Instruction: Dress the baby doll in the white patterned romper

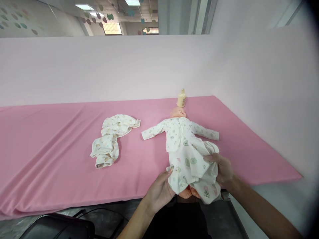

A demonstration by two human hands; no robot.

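A person's L hand (160, 192) & R hand (222, 168) hold a loose white cotton cloth w/ green & pink prints (190, 162) over the lower body of a baby doll w/ a pinkish plastic head (178, 113), which lies on its back at the front of a desk spread w/ pink fabric (67, 159). L hand is nearly closed, thumb on top of the cloth's near L edge, fingers tucked under; R hand is curled round a bunched fold on the opp. side, thumb on top. Can't tell if the cloth is trousers or a wrap. Doll wears a white long-sleeved cotton top w/ small prints (172, 134), sleeves spread wide to L & R. Its bare orange-toned feet (185, 193) poke out below the cloth, at the desk's front edge. Just beyond the head: a pale-yellow plastic pump bottle (181, 99), upright. Well to the L, a crumpled white printed cotton garment (107, 142) lies on the desk, apart from the doll. Bkgd: a plain white wall (99, 69).
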